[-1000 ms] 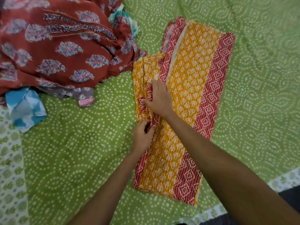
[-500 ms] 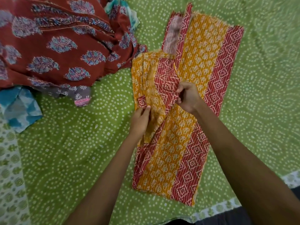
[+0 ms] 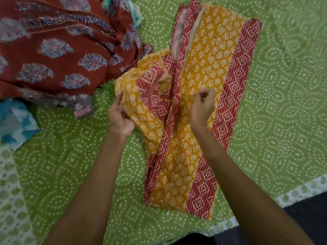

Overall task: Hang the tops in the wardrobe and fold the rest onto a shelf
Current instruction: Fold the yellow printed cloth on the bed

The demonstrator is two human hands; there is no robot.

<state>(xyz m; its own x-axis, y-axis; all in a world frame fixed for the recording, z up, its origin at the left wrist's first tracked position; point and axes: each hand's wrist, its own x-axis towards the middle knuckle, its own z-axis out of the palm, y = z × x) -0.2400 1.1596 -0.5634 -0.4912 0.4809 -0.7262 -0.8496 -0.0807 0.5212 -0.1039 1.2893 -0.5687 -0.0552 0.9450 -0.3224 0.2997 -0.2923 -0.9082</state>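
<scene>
A yellow and red printed garment [image 3: 208,71] lies folded lengthwise on the green dotted bedsheet [image 3: 283,103]. My left hand [image 3: 120,117] grips its bunched sleeve part [image 3: 141,96] at the garment's left side and holds it lifted off the sheet. My right hand [image 3: 202,105] is over the yellow middle panel, just right of a raised red strip [image 3: 175,96]. Its fingers are curled, and I see no cloth between them. Motion blurs both hands.
A heap of maroon cloth with blue floral motifs [image 3: 56,50] fills the upper left, touching the sleeve part. A blue and white cloth [image 3: 16,124] lies at the left edge. The sheet's white border and a dark floor [image 3: 311,211] are at the lower right.
My right hand let go of the red edge and moved right onto the yellow panel. My left hand gathered the sleeve part and lifted it up and to the left.
</scene>
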